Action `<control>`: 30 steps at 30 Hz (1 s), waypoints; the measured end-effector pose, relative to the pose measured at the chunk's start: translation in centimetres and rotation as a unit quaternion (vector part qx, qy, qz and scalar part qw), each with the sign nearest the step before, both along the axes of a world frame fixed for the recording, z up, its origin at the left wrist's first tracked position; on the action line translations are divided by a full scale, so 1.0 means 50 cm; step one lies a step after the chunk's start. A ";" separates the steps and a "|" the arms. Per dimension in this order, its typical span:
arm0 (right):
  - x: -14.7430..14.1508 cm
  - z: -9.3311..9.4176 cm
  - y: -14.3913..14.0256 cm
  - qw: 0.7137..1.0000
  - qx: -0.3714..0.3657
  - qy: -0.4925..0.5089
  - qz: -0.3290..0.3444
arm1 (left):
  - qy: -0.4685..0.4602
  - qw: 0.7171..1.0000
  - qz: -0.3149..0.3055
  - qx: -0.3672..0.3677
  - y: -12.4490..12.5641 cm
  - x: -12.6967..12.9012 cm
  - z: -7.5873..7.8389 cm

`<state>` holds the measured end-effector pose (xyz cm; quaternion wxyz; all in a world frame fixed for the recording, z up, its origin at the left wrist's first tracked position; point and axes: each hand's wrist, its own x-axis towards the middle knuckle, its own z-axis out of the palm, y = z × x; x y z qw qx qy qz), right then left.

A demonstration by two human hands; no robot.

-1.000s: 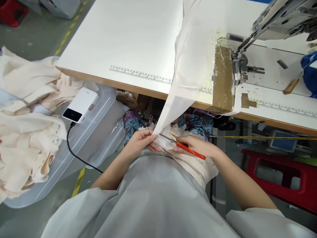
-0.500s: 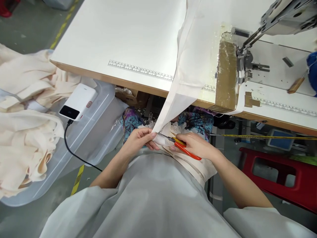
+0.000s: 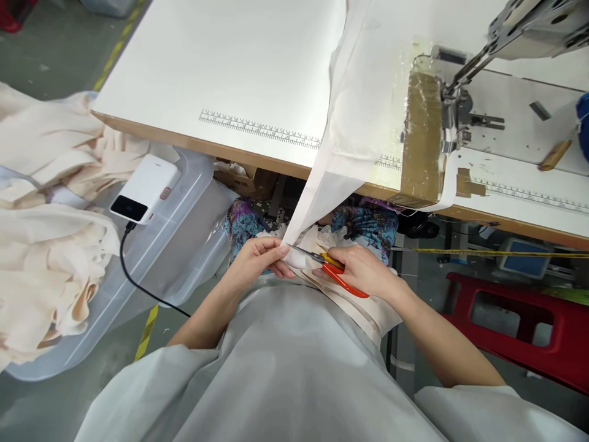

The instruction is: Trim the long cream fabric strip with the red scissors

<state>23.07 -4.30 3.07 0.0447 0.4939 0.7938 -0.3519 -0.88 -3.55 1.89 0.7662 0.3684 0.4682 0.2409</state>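
My left hand (image 3: 264,258) pinches the lower end of a long white fabric strip (image 3: 329,178) between thumb and fingers. The strip runs from there up over the table edge and across the tabletop. In my right hand (image 3: 361,270) is a pair of scissors (image 3: 338,279) with red and yellow handles. Their blades point left, with the tips at the fabric beside my left thumb. Whether the blades have cut into the cloth, I cannot tell. More pale fabric (image 3: 363,313) lies bunched in my lap beneath both hands.
A sewing machine (image 3: 534,37) stands at the upper right on the white table (image 3: 221,61). A clear plastic bin (image 3: 184,202) heaped with cream fabric (image 3: 50,258) is at left, a white power bank (image 3: 145,189) with a cable resting on it. To the right is a red stool (image 3: 561,331).
The scissors and my right hand have shifted very slightly left. My left hand keeps its pinch on the strip, almost unmoved.
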 end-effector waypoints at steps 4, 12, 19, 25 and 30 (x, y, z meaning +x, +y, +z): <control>-0.012 0.006 0.004 0.999 0.023 -0.048 0.009 | 0.002 1.000 -0.008 0.001 0.001 -0.002 -0.003; -0.026 0.002 0.013 0.998 0.041 -0.046 0.006 | 0.001 1.000 -0.017 -0.002 0.000 -0.009 -0.006; -0.021 -0.014 0.013 1.000 0.023 -0.002 -0.009 | -0.016 1.000 -0.015 -0.016 0.004 -0.007 -0.008; 0.010 -0.027 0.002 0.997 0.008 0.053 -0.062 | 0.001 1.000 -0.010 -0.018 0.009 -0.006 -0.012; 0.033 -0.041 -0.017 0.989 -0.008 0.091 -0.117 | -0.004 1.000 0.003 -0.014 0.014 -0.007 -0.029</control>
